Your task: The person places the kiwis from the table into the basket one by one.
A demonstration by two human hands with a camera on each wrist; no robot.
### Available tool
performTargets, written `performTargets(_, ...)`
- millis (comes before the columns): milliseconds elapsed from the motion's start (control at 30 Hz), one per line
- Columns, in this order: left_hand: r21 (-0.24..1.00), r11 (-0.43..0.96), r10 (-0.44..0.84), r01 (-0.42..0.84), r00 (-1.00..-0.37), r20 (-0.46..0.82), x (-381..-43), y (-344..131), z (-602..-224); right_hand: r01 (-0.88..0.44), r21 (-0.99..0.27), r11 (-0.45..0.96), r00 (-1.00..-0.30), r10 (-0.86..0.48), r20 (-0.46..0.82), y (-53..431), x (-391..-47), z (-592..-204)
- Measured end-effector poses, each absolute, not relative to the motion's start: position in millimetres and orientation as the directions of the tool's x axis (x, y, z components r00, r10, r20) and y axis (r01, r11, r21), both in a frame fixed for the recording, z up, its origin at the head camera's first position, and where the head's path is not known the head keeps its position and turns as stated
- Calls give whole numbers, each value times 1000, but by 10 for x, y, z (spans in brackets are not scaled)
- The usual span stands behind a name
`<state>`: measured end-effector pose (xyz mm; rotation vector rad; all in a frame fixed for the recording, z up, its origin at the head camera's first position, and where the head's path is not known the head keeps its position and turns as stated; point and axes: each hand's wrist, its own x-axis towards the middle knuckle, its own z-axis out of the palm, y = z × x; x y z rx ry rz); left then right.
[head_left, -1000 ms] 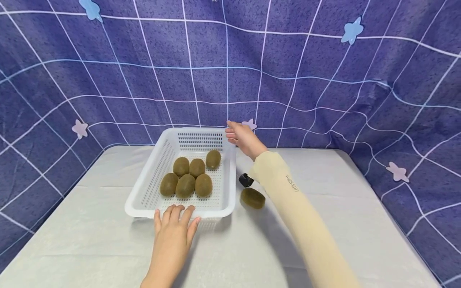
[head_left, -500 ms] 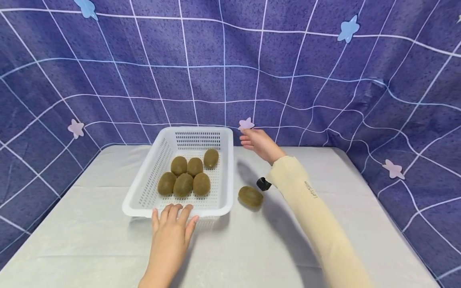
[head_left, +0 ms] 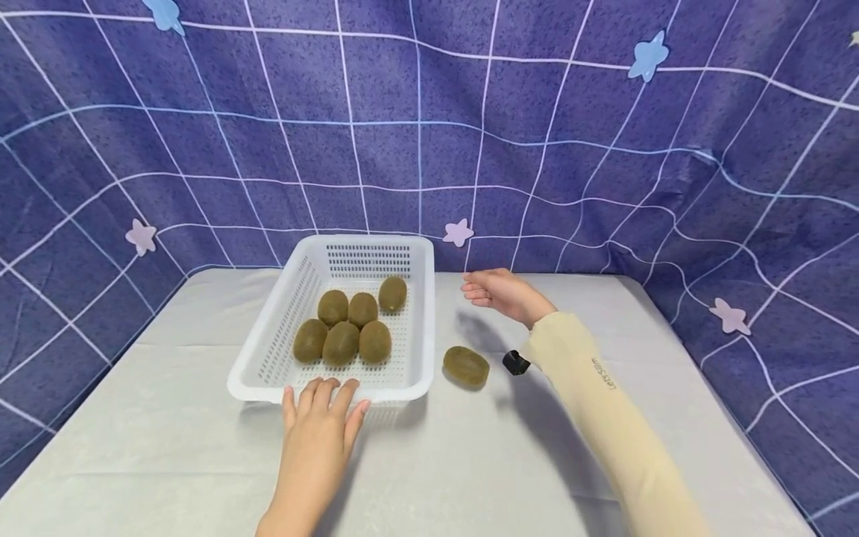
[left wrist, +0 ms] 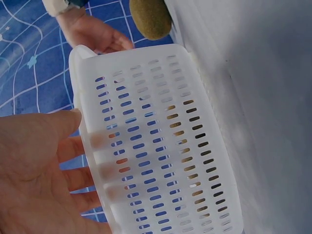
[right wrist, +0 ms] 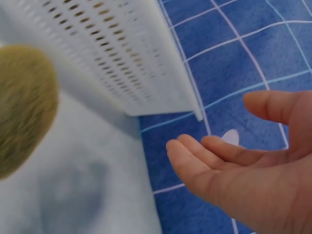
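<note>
A white perforated plastic basket (head_left: 397,392) stands left of centre on the table, with several brown kiwis (head_left: 341,344) inside. My left hand (head_left: 314,440) holds its near rim, fingers over the edge and into the basket. In the left wrist view the thumb lies at the outer side of the rim, and the fingers show faintly through the slotted wall (left wrist: 146,161). One more kiwi (head_left: 466,367) lies on the table right of the basket. Beyond it my right hand (head_left: 506,295) hovers over the table with nothing in it, fingers loosely bent, as the right wrist view confirms.
A pale cloth covers the table (head_left: 168,447). Behind it hangs a purple-blue curtain (head_left: 416,156) with grid lines and stars. A small black device (head_left: 516,362) sits by the right sleeve cuff (head_left: 557,335), which casts a shadow on the table.
My right hand has moved from above the basket's far right corner, out to the right and back toward me. The left hand stays on the rim and the kiwis lie as before.
</note>
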<state>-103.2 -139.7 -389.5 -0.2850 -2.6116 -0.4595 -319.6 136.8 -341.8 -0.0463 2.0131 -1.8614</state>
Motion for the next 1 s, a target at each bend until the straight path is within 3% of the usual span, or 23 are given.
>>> performTargets(433, 265, 924, 117, 277, -862, 492, -1038, -1394, -3912, 256, -947, 193, -861, -400, -314, 1555, -3046, -3833)
performTargets(1000, 268, 923, 118, 277, -866, 486, -1032, -1381, -3880, 237, -928, 288, -778, -516, -359, 1610, -2892, -4005)
